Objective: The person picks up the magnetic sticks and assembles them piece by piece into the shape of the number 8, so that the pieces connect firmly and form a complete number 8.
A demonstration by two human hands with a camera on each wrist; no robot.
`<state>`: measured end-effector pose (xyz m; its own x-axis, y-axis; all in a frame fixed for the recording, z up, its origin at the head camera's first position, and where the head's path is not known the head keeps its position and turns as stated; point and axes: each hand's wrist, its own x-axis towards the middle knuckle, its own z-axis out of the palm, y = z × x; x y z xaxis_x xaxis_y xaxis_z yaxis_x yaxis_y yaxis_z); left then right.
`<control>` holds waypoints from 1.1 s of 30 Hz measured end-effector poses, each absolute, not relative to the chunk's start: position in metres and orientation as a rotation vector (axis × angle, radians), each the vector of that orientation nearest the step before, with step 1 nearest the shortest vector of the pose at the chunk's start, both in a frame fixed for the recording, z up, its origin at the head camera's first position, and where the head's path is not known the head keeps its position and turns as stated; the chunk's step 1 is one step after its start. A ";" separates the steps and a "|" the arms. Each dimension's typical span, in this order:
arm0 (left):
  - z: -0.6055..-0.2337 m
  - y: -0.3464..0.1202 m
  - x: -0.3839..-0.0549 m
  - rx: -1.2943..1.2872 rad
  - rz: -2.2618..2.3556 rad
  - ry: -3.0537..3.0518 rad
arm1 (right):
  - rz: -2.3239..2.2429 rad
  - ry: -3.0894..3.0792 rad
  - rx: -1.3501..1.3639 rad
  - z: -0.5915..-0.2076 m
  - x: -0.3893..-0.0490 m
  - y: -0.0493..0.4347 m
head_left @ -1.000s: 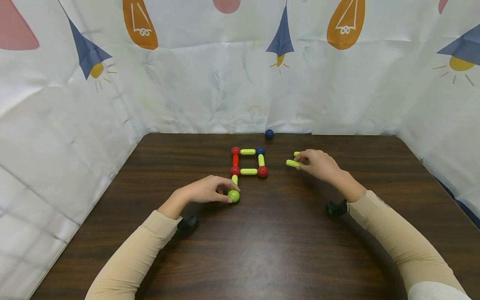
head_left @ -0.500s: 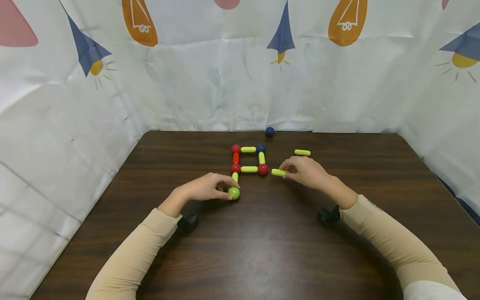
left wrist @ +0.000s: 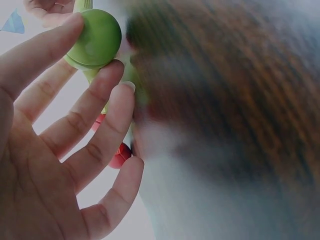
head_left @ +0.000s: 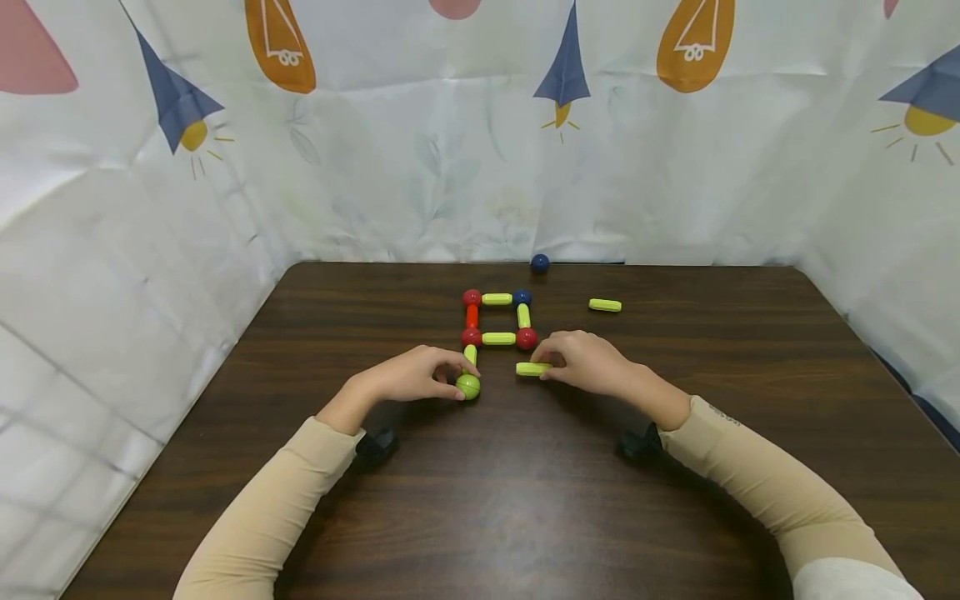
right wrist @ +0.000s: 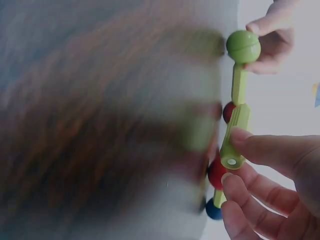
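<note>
My left hand (head_left: 412, 377) pinches a green ball (head_left: 468, 387) between thumb and fingers, as the left wrist view also shows. A yellow-green rod (head_left: 470, 357) joins that ball to the near-left red ball (head_left: 471, 337) of a square frame. Red balls, one blue ball (head_left: 522, 298), yellow-green rods and a red rod (head_left: 472, 317) make up the square. My right hand (head_left: 588, 362) pinches a loose yellow-green rod (head_left: 531, 369) by its right end, just in front of the near-right red ball (head_left: 527, 338). In the right wrist view this held rod (right wrist: 236, 135) shows a pale dot in its end.
Another yellow-green rod (head_left: 605, 305) lies on the dark wooden table (head_left: 480, 500), behind and right of my right hand. A loose blue ball (head_left: 539, 263) sits at the table's far edge. Behind the table hangs a printed white curtain (head_left: 375, 183).
My right hand has carried the rod leftward and toward me, from beside the other loose rod to near the green ball. The left hand stays on the green ball.
</note>
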<state>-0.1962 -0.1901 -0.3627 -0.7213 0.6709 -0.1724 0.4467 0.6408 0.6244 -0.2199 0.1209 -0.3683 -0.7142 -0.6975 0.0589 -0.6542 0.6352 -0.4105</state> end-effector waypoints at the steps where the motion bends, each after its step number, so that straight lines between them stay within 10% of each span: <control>1: -0.363 -0.190 -0.196 0.884 0.790 2.472 | -0.625 2.737 -1.145 -0.368 -0.219 0.119; 33: -0.363 -0.190 -0.193 0.904 0.806 2.483 | -0.537 2.622 -1.262 -0.369 -0.207 0.077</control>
<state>-0.1928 -0.1898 -0.3626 -0.7224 0.6754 -0.1479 0.4596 0.6289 0.6271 -0.2068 0.0770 -0.3694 -0.6225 -0.7826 -0.0075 -0.7167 0.5739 -0.3963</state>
